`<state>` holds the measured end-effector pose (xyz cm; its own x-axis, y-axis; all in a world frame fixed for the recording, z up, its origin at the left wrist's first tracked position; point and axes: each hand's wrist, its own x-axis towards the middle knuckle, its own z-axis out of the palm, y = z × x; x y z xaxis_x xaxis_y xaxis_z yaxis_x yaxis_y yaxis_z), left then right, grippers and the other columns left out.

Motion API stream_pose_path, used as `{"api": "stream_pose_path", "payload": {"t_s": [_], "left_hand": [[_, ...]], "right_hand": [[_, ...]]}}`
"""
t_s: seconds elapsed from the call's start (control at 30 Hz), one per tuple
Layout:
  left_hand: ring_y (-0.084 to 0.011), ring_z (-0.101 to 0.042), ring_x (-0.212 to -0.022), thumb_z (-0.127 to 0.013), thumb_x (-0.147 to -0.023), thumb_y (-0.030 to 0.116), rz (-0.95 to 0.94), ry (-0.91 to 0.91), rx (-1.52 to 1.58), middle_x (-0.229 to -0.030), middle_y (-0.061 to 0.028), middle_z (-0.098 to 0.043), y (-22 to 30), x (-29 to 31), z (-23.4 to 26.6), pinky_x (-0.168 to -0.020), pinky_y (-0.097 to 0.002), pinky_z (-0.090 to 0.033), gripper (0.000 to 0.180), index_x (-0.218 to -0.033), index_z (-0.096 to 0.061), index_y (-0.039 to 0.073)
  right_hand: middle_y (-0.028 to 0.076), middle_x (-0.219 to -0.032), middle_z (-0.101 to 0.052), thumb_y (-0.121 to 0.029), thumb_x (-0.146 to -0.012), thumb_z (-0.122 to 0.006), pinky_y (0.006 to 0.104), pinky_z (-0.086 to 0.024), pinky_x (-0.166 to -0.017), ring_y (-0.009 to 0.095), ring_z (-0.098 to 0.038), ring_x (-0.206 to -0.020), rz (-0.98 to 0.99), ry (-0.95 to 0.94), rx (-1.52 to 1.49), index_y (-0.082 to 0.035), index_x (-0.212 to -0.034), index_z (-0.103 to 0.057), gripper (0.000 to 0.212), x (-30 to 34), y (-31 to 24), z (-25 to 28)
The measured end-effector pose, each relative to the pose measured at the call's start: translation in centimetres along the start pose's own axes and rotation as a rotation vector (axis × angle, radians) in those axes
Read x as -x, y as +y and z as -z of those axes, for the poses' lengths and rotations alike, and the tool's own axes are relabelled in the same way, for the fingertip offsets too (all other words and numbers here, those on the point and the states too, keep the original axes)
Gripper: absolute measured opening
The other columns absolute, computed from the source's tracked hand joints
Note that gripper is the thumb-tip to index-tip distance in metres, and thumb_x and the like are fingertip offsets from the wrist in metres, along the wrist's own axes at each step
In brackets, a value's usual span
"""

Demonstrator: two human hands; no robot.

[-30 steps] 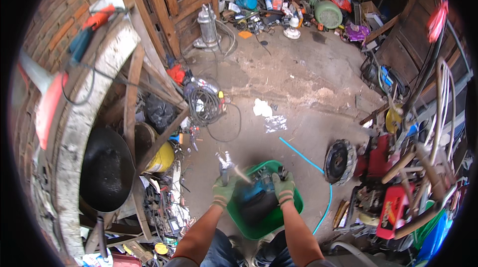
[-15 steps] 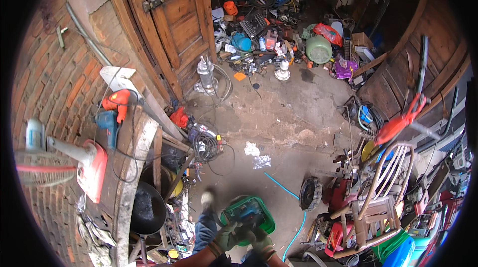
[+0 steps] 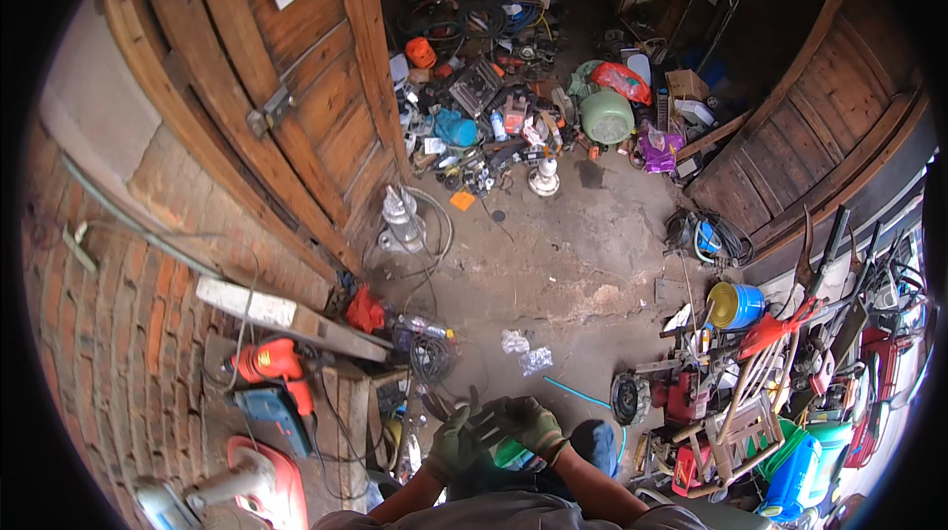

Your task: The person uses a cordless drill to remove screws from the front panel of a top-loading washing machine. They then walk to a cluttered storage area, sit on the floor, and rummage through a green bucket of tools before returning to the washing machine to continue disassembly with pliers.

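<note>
My left hand [image 3: 451,441] and my right hand [image 3: 531,425] wear greenish work gloves with darker fingers. They are raised close together in front of my body at the lower middle. Fingers on both are spread, and I see nothing held. The fingertips meet or overlap in the picture; whether they touch, I cannot tell. Just below and between the hands shows part of a green plastic tub [image 3: 510,454]. My hands, arms and body hide most of it, including whatever lies inside.
A blue hose [image 3: 578,392] runs along the floor beside a small wheel [image 3: 629,398]. At left, an orange power drill [image 3: 272,362] and a blue power tool [image 3: 272,416] lie on a bench. Wooden chair frame [image 3: 746,436] and clutter stand right. A pump [image 3: 401,222] stands by the door.
Both hands have left the tub's near edge and come up, fingers spreading. The view has shifted, so the bench tools appear lower and my body now covers much of the tub.
</note>
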<state>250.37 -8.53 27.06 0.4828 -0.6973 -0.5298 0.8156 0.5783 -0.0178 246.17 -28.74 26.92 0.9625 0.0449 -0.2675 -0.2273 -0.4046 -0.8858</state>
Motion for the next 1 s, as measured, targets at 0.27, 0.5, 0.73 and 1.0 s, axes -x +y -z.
{"api": "stream_pose_path", "payload": {"t_s": [0.27,0.5,0.73,1.0], "left_hand": [[-0.0369,-0.061,-0.126,-0.05,-0.109,0.028,0.126,0.054,-0.165,-0.13,-0.0149,-0.067,8.5,-8.8,-7.2,-0.108,-0.0689,-0.043,0.032,-0.109,-0.073,0.005],[-0.0321,-0.056,-0.132,-0.048,-0.108,0.03,0.114,-0.017,-0.146,-0.147,-0.0126,-0.055,13.3,-21.4,-15.0,-0.111,-0.0604,-0.044,0.043,-0.143,-0.051,0.006],[-0.0267,-0.065,-0.116,-0.059,-0.104,0.03,-0.178,0.224,-0.862,-0.13,-0.0109,-0.067,15.3,-33.0,-22.7,-0.102,-0.0433,-0.051,0.036,-0.128,-0.064,0.004],[-0.0259,-0.066,-0.11,-0.062,-0.101,0.024,-0.277,0.205,-0.897,-0.12,-0.0105,-0.07,19.1,-45.4,-37.4,-0.1,-0.0403,-0.052,0.029,-0.121,-0.067,0.003]], "right_hand": [[0.009,-0.096,-0.075,-0.018,-0.083,-0.086,0.0357,-0.058,-0.08,0.02,-0.074,-0.09,0.105,0.195,-0.209,-0.006,-0.11,-0.068,0.035,-10.4,1.1,5.3],[0.008,-0.116,-0.073,-0.026,-0.089,-0.077,0.0352,-0.057,-0.09,0.024,-0.072,-0.103,-0.014,-0.184,0.132,-0.017,-0.128,-0.069,0.041,-25.6,0.1,19.2],[0.016,-0.113,-0.073,-0.033,-0.091,-0.071,0.0426,-0.055,-0.092,0.036,-0.07,-0.106,0.354,-0.268,0.075,-0.008,-0.119,-0.067,0.038,-36.2,-6.1,37.4],[0.016,-0.118,-0.07,-0.018,-0.098,-0.064,0.0401,-0.054,-0.092,0.033,-0.069,-0.108,0.318,-0.009,-0.117,-0.005,-0.118,-0.066,0.024,-46.1,-10.7,48.6]]}}
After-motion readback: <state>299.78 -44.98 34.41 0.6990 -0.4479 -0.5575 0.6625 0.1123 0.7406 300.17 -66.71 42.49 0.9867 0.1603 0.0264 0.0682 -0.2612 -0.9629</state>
